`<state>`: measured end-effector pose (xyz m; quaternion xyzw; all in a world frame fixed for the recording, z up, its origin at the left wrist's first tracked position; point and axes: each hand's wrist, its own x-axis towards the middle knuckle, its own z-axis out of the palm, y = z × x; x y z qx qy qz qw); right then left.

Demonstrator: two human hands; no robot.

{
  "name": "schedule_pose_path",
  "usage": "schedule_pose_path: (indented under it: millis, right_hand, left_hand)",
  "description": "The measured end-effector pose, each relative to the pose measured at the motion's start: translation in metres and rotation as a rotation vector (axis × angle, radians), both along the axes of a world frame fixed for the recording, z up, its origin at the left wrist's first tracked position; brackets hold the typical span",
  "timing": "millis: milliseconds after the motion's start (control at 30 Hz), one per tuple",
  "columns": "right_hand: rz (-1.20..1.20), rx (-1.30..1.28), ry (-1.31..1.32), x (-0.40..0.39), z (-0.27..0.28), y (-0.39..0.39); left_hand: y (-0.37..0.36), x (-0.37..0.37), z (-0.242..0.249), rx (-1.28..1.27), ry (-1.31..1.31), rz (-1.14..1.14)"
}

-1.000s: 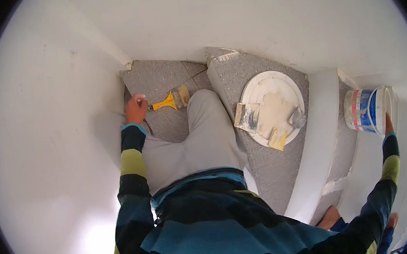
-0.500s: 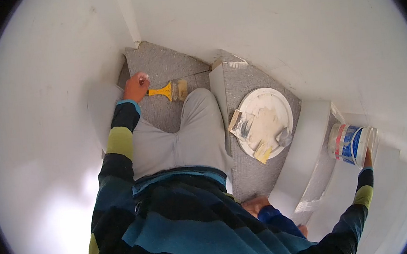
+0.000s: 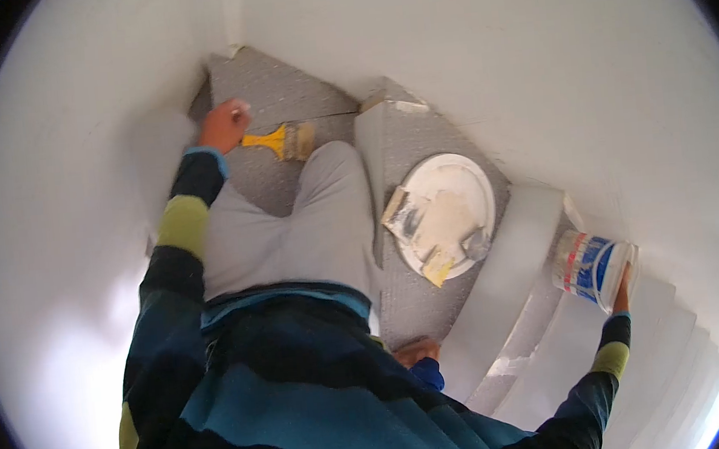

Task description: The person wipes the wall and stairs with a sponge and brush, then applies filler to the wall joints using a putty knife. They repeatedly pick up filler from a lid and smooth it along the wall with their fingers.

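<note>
My left hand [image 3: 221, 125] grips the yellow handle of a wide paintbrush [image 3: 284, 140], whose bristles rest on the grey speckled landing [image 3: 279, 86] beside my knee. My right hand [image 3: 620, 285] reaches out to the right and holds the rim of a white tub [image 3: 590, 266] with blue and red bands, tilted over a white stair riser. On the step between lies a round white lid [image 3: 452, 203] smeared with filler, carrying a scraper [image 3: 401, 214] and two smaller putty knives.
White walls close in on the left and behind the corner. Grey speckled treads with white risers [image 3: 507, 254] curve down to the right. My grey-trousered knee [image 3: 331, 193] bends over the landing, and a bare foot [image 3: 413, 352] rests on a lower step.
The view has swung so the stairs sit further down-left. My right hand with the tub has dropped lower and closer. My left hand with the brush has shifted up toward the corner.
</note>
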<state>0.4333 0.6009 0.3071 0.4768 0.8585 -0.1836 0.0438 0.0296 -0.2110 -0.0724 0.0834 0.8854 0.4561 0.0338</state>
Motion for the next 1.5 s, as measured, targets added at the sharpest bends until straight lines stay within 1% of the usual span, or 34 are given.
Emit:
schedule_pose_path:
  millis: [100,167,300,400,467,600,667,700,733,767,800,867,900,967,1000,1067,1100,1133,1167,1200,1233,1267,1300,1333,1367,1400,1467,1500]
  right_hand:
    - [-0.007,-0.001,-0.010,-0.003,0.000,0.006]
    - [-0.008,0.009,-0.014,-0.004,0.003,0.008]
    - [-0.006,0.014,-0.026,-0.013,0.006,0.012]
    - [-0.012,0.025,-0.029,-0.015,0.008,0.014]
    - [-0.018,0.033,-0.033,-0.013,0.010,0.013]
    - [-0.038,0.065,-0.028,-0.006,0.014,0.009]
    - [-0.056,0.124,-0.003,-0.005,0.020,0.013]
    - [-0.079,0.184,0.026,-0.006,0.021,0.020]
    - [-0.186,0.334,0.250,-0.017,0.033,-0.021]
    - [-0.274,0.478,0.477,-0.054,0.045,-0.090]
    - [-0.281,0.485,0.469,-0.068,0.055,-0.118]
    - [-0.379,0.517,0.989,-0.089,0.069,-0.155]
    - [-0.383,0.526,0.983,-0.102,0.073,-0.181]
    - [-0.153,0.229,1.217,-0.126,0.069,-0.228]
    - [-0.163,0.239,1.210,-0.128,0.054,-0.238]
    - [0.003,0.095,1.094,-0.136,0.017,-0.255]
    - [-0.108,-0.564,1.159,-0.160,-0.007,-0.298]
    - [-0.008,-0.832,1.019,-0.181,-0.043,-0.329]
    - [0.049,-0.770,0.899,-0.207,-0.084,-0.363]
    - [0.112,-0.832,0.784,-0.236,-0.118,-0.393]
    - [0.254,-0.565,0.661,-0.269,-0.148,-0.430]
    - [0.535,-0.337,0.571,-0.281,-0.190,-0.428]
    - [0.848,0.133,0.413,-0.302,-0.210,-0.437]
    - [0.913,0.169,0.461,-0.314,-0.242,-0.436]
    - [1.048,0.357,0.379,-0.325,-0.257,-0.438]
    - [1.045,0.356,0.379,-0.335,-0.268,-0.439]
    - [1.298,0.501,0.439,-0.351,-0.286,-0.440]
    - [1.294,0.498,0.436,-0.356,-0.291,-0.440]
  left_hand:
    - [0.001,0.001,0.013,-0.057,-0.046,0.012]
    - [0.005,0.002,0.019,0.043,-0.123,-0.002]
    - [0.007,-0.001,0.020,0.015,-0.102,0.002]
    - [0.008,-0.002,0.024,-0.015,-0.109,-0.050]
    - [0.010,-0.002,0.022,0.048,-0.079,-0.040]
    - [0.022,-0.006,0.030,0.077,-0.118,-0.053]
    - [0.030,-0.012,0.023,0.188,-0.108,-0.048]
    - [0.038,-0.015,0.025,0.195,-0.113,-0.065]
    - [0.053,-0.019,0.027,0.219,-0.083,-0.107]
    - [0.063,-0.019,0.032,0.238,-0.050,-0.134]
    - [0.073,-0.021,0.037,0.242,-0.058,-0.143]
    - [0.096,-0.025,0.043,0.263,-0.112,-0.265]
    - [0.106,-0.026,0.043,0.267,-0.118,-0.273]
    - [0.124,-0.028,0.038,0.305,-0.171,-0.386]
    - [0.129,-0.028,0.034,0.308,-0.179,-0.399]
    - [0.135,-0.028,0.030,0.208,-0.108,-0.447]
    - [0.137,-0.027,0.031,0.210,-0.116,-0.454]
    - [0.136,-0.026,0.034,0.197,-0.108,-0.442]
    - [0.137,-0.028,0.037,0.171,-0.108,-0.438]
    - [0.136,-0.029,0.036,0.169,-0.112,-0.446]
    - [0.135,-0.031,0.035,0.200,-0.123,-0.445]
    - [0.135,-0.031,0.032,0.232,-0.135,-0.446]
    - [0.134,-0.032,0.030,0.232,-0.138,-0.458]
    - [0.132,-0.033,0.027,0.233,-0.120,-0.456]
    - [0.130,-0.031,0.025,0.238,-0.096,-0.446]
    - [0.130,-0.031,0.026,0.237,-0.097,-0.449]
    - [0.130,-0.032,0.030,0.145,-0.114,-0.449]
    - [0.129,-0.032,0.031,0.144,-0.119,-0.452]
